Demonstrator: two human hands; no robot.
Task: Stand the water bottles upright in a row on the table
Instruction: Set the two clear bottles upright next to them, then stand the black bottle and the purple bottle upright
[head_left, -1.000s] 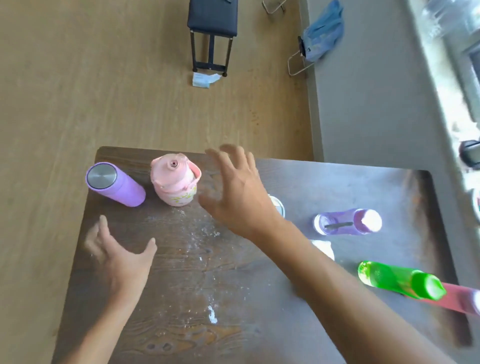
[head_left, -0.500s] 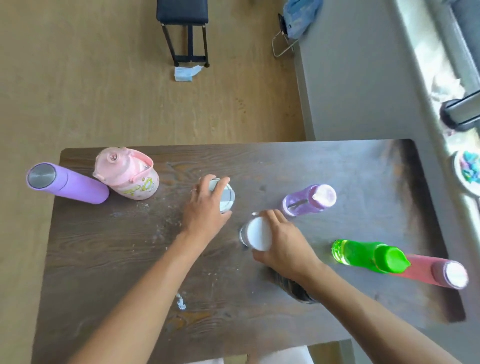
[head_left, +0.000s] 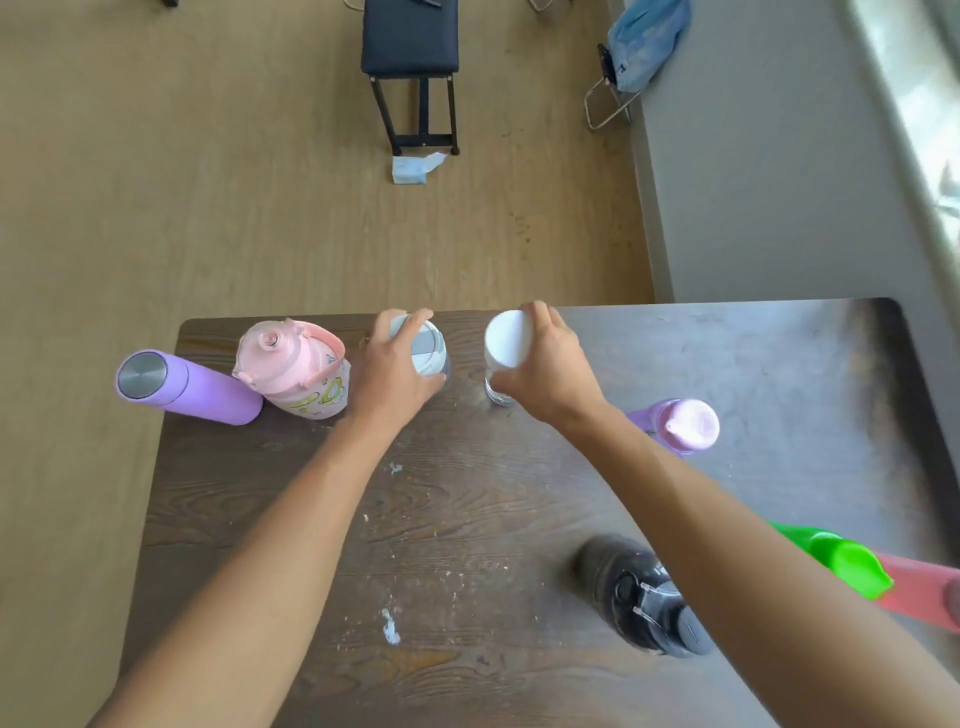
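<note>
While half a second ago both hands were down in the middle of the table, they now sit up at the far edge, each one wrapped around a bottle. The left hand (head_left: 390, 375) grips the grey-lidded bottle (head_left: 427, 347) from the top and side. The right hand (head_left: 546, 375) grips the white-capped bottle (head_left: 508, 339) the same way. Both bottles have moved from the middle of the table (head_left: 467, 545) to the back, and both look upright. I cannot tell if their bottoms touch the wood yet, because the hands hide part of them.

This matters for the job. The purple bottle (head_left: 189, 387) and the pink bottle (head_left: 296, 371) already stand at the back on the left, just beside each other. The grey-lidded one is now just beside the pink one, and the white-capped one is near it on the right, with a small gap. So the row looks like it is growing from two bottles to four.

More bottles wait. A light purple bottle (head_left: 680, 426) stands to the right, nearer than the row. A black bottle (head_left: 641, 597) stands close to the person. A green bottle (head_left: 836, 558) and a red bottle (head_left: 922, 592) are at the right edge, partly hidden by the arm. I think these four still need to go in line.
</note>
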